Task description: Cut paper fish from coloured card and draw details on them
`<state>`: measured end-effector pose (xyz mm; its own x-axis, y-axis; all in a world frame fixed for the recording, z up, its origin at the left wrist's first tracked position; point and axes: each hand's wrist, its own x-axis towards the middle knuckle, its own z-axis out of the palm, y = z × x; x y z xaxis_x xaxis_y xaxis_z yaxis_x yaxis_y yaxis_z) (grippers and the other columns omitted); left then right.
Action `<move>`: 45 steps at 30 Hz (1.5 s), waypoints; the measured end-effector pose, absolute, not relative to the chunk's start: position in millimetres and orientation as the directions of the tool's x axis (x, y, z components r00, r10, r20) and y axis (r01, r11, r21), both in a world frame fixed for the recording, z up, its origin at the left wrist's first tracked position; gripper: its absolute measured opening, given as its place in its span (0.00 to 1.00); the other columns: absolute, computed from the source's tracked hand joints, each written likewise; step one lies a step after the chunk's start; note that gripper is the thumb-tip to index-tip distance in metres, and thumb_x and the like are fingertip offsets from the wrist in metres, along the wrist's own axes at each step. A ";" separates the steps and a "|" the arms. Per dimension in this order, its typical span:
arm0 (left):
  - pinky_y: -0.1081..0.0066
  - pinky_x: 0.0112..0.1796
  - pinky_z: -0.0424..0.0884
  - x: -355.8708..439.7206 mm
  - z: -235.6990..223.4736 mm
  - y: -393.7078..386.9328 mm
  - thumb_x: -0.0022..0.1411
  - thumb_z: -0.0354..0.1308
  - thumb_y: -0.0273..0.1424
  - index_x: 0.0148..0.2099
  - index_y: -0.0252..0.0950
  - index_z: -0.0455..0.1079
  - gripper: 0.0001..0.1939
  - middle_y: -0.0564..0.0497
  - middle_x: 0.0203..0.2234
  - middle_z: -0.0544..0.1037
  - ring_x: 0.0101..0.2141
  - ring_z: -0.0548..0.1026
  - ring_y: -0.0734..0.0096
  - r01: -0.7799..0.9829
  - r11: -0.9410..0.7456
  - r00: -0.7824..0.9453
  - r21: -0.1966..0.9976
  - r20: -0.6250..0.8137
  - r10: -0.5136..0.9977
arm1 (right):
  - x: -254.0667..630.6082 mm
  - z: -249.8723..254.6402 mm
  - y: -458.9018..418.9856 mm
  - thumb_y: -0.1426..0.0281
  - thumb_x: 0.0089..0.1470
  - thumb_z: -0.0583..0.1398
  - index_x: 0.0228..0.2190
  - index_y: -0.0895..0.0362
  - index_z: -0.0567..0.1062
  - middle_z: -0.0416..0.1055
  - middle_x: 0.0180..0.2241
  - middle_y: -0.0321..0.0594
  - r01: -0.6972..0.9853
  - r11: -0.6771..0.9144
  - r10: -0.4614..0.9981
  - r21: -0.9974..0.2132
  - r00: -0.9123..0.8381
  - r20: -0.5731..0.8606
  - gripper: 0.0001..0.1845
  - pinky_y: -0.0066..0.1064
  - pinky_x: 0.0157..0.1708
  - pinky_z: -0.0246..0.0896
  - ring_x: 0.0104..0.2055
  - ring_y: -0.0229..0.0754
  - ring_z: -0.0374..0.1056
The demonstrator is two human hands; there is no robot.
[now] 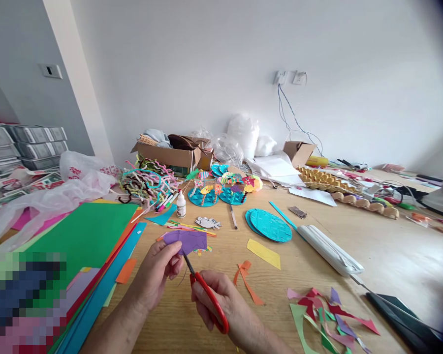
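1. The left hand point(162, 263) pinches smooth purple paper point(194, 241) above the wood-grained table point(271, 292); the right hand point(225, 295) grips red-handled scissors point(210, 293), their metal blades point(188, 264) at the paper's lower edge.
2. Beside the right hand lies an orange strip point(245, 267); open surface separates it from curled paper scraps point(312, 309).
3. Stacked coloured sheets point(92, 231) flank the left forearm point(125, 309); rough turquoise ovals point(271, 226) lie beyond.

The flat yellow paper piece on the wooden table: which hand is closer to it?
Right. The right hand, holding red-handled metal scissors, is left of the yellow paper piece and nearer the person; the left hand, pinching purple paper, is farther left.
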<state>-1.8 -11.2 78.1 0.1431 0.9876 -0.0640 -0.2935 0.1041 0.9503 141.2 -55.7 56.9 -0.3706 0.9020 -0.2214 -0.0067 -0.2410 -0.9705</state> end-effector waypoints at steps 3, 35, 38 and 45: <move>0.76 0.18 0.51 -2.2 77.6 -10.6 0.47 0.60 0.40 0.18 0.38 0.55 0.19 0.60 0.12 0.58 0.15 0.57 0.80 -0.285 0.116 0.148 0.951 -0.076 0.986 | 141.2 55.7 -55.5 0.64 0.51 0.55 0.20 0.58 0.64 0.57 0.09 0.27 -0.005 -0.232 0.899 -0.973 -0.382 -0.212 0.13 0.19 0.11 0.41 0.10 0.28 0.50; 0.79 0.17 0.56 -6.8 81.2 -7.3 0.46 0.65 0.39 0.28 0.36 0.67 0.14 0.60 0.17 0.66 0.17 0.62 0.80 -0.305 0.099 0.100 0.947 -0.072 0.992 | 145.3 50.0 -53.0 0.61 0.53 0.56 0.19 0.57 0.62 0.57 0.10 0.26 0.011 -0.170 0.898 -0.985 -0.410 -0.159 0.18 0.19 0.10 0.40 0.11 0.26 0.49; 0.81 0.17 0.57 -7.7 81.9 -5.4 0.44 0.67 0.38 0.31 0.36 0.70 0.14 0.59 0.19 0.70 0.17 0.63 0.81 -0.303 0.087 0.069 0.949 -0.069 0.995 | 145.4 49.9 -52.8 0.61 0.53 0.56 0.19 0.57 0.62 0.57 0.11 0.26 0.020 -0.168 0.896 -0.986 -0.414 -0.161 0.17 0.19 0.10 0.40 0.11 0.26 0.50; 0.81 0.18 0.57 -8.5 79.3 -5.4 0.46 0.67 0.37 0.34 0.35 0.72 0.14 0.57 0.19 0.71 0.19 0.64 0.80 -0.344 0.087 0.134 0.935 -0.043 0.990 | 142.3 57.0 -53.2 0.54 0.51 0.57 0.21 0.58 0.64 0.59 0.11 0.28 0.033 -0.223 0.907 -0.974 -0.358 -0.220 0.20 0.20 0.12 0.42 0.12 0.28 0.52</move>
